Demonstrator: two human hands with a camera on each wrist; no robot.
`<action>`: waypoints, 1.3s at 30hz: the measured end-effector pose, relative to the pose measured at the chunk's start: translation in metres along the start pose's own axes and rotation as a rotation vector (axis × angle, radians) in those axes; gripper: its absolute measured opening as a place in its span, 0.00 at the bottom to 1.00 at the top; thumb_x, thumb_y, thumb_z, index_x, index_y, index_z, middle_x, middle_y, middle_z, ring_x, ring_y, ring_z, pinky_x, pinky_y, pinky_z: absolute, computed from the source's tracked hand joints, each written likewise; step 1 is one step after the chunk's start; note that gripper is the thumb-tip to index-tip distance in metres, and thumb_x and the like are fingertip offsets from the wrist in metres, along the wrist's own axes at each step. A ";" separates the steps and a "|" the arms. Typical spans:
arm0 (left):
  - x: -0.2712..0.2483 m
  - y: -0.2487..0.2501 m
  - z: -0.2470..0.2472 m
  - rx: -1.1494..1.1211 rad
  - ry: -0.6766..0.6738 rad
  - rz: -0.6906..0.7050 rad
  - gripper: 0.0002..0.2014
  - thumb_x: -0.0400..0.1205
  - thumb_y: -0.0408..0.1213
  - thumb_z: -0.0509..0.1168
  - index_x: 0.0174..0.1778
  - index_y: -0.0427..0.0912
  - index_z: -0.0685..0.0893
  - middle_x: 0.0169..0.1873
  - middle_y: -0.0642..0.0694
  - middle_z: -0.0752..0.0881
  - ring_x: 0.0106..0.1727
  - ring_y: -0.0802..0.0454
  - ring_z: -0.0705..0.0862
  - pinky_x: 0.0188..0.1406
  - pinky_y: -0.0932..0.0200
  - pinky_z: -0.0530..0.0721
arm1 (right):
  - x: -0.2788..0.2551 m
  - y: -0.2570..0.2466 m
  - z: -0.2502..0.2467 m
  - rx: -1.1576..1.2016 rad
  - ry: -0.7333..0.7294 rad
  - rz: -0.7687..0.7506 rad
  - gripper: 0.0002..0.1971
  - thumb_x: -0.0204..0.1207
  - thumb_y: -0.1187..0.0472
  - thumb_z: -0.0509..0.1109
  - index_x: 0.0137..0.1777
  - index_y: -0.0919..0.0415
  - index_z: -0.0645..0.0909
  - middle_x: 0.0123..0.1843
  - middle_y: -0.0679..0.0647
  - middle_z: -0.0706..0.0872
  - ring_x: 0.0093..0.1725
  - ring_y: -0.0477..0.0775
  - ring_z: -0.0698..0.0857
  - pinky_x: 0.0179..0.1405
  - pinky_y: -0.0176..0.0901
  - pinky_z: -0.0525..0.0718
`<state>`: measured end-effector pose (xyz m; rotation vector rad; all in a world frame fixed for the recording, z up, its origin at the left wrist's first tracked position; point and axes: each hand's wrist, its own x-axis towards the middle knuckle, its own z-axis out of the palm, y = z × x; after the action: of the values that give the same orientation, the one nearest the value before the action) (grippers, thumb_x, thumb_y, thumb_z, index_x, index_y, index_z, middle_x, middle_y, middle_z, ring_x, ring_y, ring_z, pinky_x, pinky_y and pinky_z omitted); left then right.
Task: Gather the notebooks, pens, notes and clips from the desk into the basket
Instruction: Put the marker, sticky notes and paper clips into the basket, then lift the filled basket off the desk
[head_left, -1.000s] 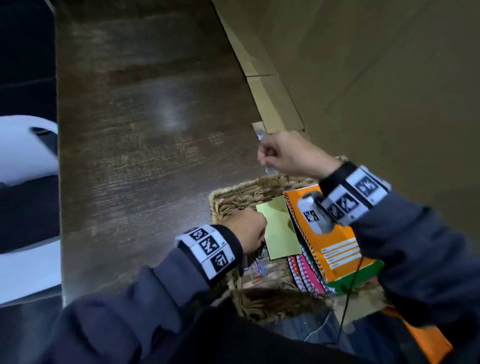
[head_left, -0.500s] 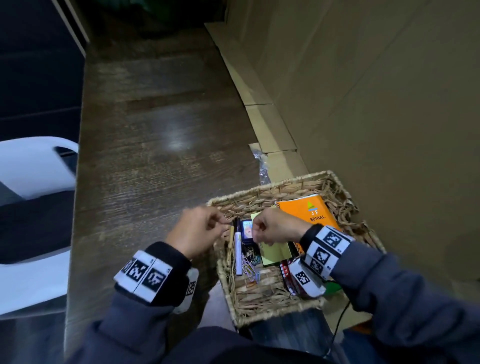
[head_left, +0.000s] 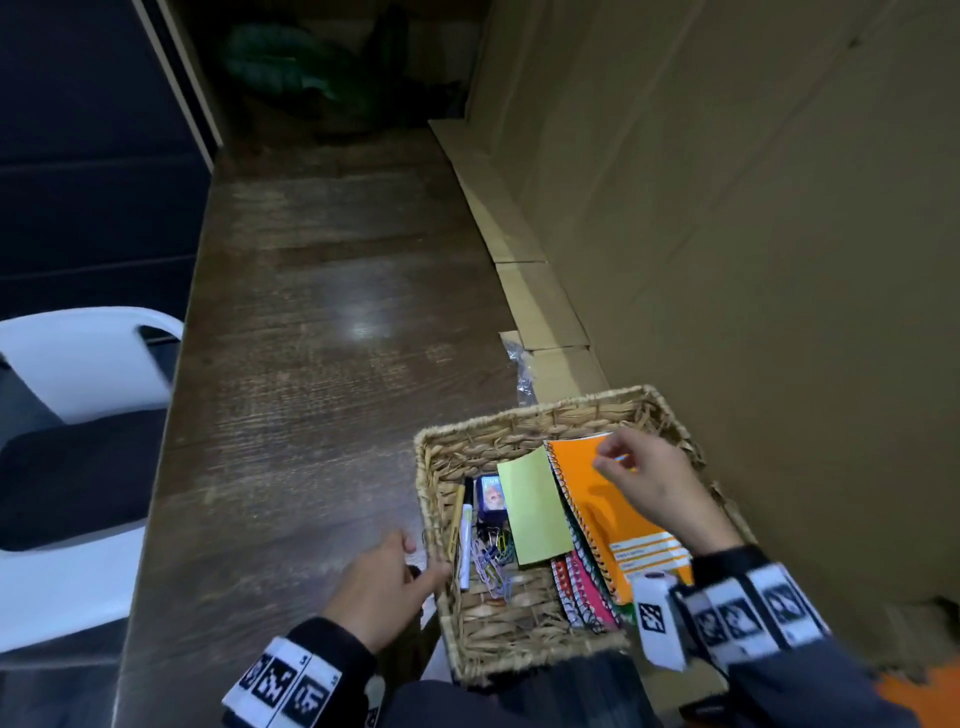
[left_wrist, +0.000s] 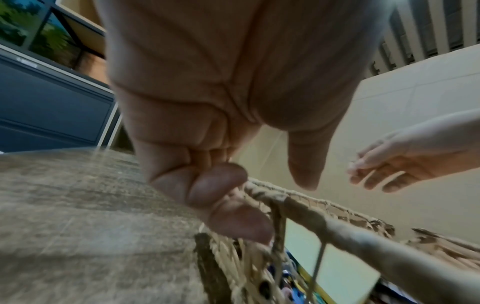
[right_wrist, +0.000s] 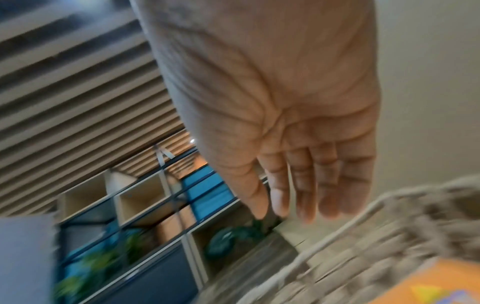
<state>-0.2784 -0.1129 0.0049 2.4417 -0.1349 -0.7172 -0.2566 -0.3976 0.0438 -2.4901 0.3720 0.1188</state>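
The woven basket (head_left: 535, 413) sits at the desk's near right end. In it lie an orange spiral notebook (head_left: 602, 506), a green note pad (head_left: 532, 506), pens (head_left: 466, 540), coloured clips (head_left: 493, 561), a small blue box (head_left: 491, 496) and pink and red notebooks (head_left: 579, 587). My left hand (head_left: 426, 556) holds the basket's left rim (left_wrist: 337, 224), fingers (left_wrist: 221, 195) curled against the outer wall and thumb above the rim. My right hand (head_left: 618, 457) hovers over the orange notebook (right_wrist: 428, 288) with relaxed, nearly straight fingers (right_wrist: 306, 201) and nothing in it.
A crumpled clear plastic wrapper (head_left: 522, 374) lies on the dark wooden desk (head_left: 322, 364) just beyond the basket. A cardboard wall (head_left: 727, 234) runs along the right side. A white chair (head_left: 78, 415) stands left of the desk.
My right hand came back from beyond the basket, passed over the pens and clips, then moved right over the orange notebook and opened. My left hand shifted out to the basket's left rim.
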 end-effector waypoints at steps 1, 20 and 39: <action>-0.001 -0.001 0.005 -0.003 -0.022 0.000 0.16 0.80 0.57 0.61 0.52 0.49 0.69 0.31 0.54 0.80 0.32 0.60 0.78 0.29 0.68 0.73 | -0.009 0.017 -0.010 0.019 0.096 0.067 0.09 0.75 0.60 0.71 0.54 0.61 0.83 0.52 0.56 0.86 0.51 0.57 0.84 0.45 0.41 0.73; -0.014 -0.004 0.032 -0.034 0.257 -0.037 0.09 0.85 0.35 0.52 0.59 0.37 0.67 0.34 0.47 0.82 0.32 0.49 0.78 0.31 0.58 0.76 | -0.051 0.066 -0.015 0.023 0.114 0.448 0.08 0.76 0.68 0.66 0.54 0.65 0.80 0.57 0.70 0.86 0.51 0.65 0.81 0.47 0.49 0.76; -0.154 -0.124 -0.166 0.113 0.703 -0.444 0.09 0.83 0.38 0.58 0.51 0.35 0.72 0.44 0.33 0.87 0.48 0.36 0.86 0.44 0.49 0.78 | 0.017 -0.150 0.021 0.200 -0.331 -0.477 0.20 0.61 0.41 0.77 0.52 0.41 0.81 0.46 0.50 0.91 0.44 0.49 0.87 0.47 0.43 0.81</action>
<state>-0.3303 0.1115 0.1201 2.7062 0.6695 0.0185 -0.1969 -0.2730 0.1084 -2.2391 -0.3320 0.2775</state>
